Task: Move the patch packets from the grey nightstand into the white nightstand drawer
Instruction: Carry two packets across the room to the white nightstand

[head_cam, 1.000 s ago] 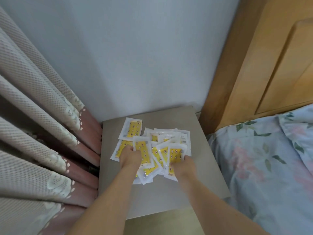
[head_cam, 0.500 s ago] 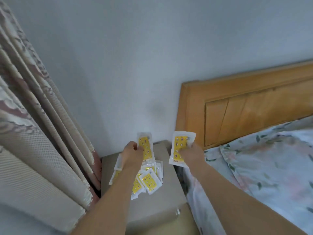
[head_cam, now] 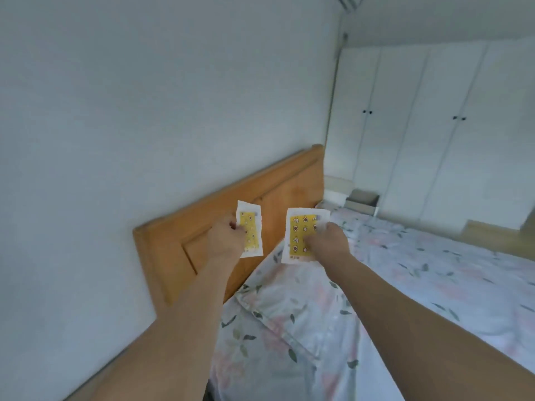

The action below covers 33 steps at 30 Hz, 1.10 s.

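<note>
My left hand grips a white packet with a yellow patterned patch, held upright in front of the wooden headboard. My right hand pinches a second, larger-looking yellow patch packet above the bed. Both arms reach forward over the pillow. Far across the bed, an open drawer of a white nightstand shows beside the headboard's far end. The grey nightstand and the other packets are out of view.
A bed with floral bedding and a pillow fills the lower right. White wardrobe doors line the far wall. A plain white wall is at the left. A strip of wooden floor lies beyond the bed.
Both hands lifted a packet each off the grey nightstand pile. The view swung right, from the nightstand and curtain to the headboard, bed and far wardrobe.
</note>
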Each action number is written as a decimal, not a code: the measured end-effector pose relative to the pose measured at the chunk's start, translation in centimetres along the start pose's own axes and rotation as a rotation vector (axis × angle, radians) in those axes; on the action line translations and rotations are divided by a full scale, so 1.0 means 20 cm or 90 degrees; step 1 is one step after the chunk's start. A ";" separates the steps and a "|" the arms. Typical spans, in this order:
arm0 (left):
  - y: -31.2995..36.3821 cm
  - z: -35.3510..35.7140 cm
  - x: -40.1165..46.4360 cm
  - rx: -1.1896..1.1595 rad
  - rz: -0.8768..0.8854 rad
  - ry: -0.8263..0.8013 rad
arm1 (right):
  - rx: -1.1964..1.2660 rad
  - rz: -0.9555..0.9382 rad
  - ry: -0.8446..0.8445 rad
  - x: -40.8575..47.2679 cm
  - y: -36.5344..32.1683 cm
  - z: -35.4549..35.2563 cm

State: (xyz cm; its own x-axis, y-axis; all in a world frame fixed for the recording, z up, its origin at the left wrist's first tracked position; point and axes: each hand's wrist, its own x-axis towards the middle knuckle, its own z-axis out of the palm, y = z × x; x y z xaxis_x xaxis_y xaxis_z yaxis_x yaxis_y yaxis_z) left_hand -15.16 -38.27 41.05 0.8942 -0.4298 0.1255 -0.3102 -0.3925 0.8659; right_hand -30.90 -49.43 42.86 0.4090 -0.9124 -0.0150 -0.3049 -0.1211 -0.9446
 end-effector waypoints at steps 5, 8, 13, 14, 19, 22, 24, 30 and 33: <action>0.55 0.59 -0.28 -0.035 0.126 -0.132 | -0.007 0.046 0.171 0.01 0.16 -0.85; 0.88 0.97 -0.56 -0.084 0.179 -0.212 | -0.019 0.072 0.268 -0.08 0.30 -1.41; 1.37 1.63 -1.31 -0.130 0.254 -0.363 | -0.062 0.130 0.429 -0.43 0.64 -2.39; 1.46 1.74 -1.50 -0.141 0.264 -0.398 | -0.050 0.148 0.462 -0.52 0.72 -2.59; 1.91 2.21 -2.45 -0.206 0.306 -0.562 | -0.020 0.213 0.604 -1.05 1.05 -3.52; 2.18 2.43 -3.01 -0.251 0.323 -0.662 | 0.018 0.227 0.696 -1.38 1.19 -3.96; 2.33 2.54 -3.37 -0.260 0.371 -0.725 | 0.044 0.245 0.755 -1.58 1.28 -4.21; 2.57 2.94 -4.21 -0.244 0.411 -0.900 | 0.072 0.273 0.895 -2.04 1.56 -4.82; 2.69 3.15 -4.56 -0.260 0.382 -0.976 | 0.094 0.291 0.933 -2.15 1.72 -5.11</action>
State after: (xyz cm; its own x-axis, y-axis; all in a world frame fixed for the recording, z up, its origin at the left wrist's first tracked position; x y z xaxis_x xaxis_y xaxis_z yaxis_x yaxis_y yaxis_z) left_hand -133.81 -71.41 45.58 -0.4974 -0.8592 0.1199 -0.1484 0.2205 0.9640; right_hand -146.98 -54.28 44.47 -0.8951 -0.4417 -0.0613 -0.0438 0.2240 -0.9736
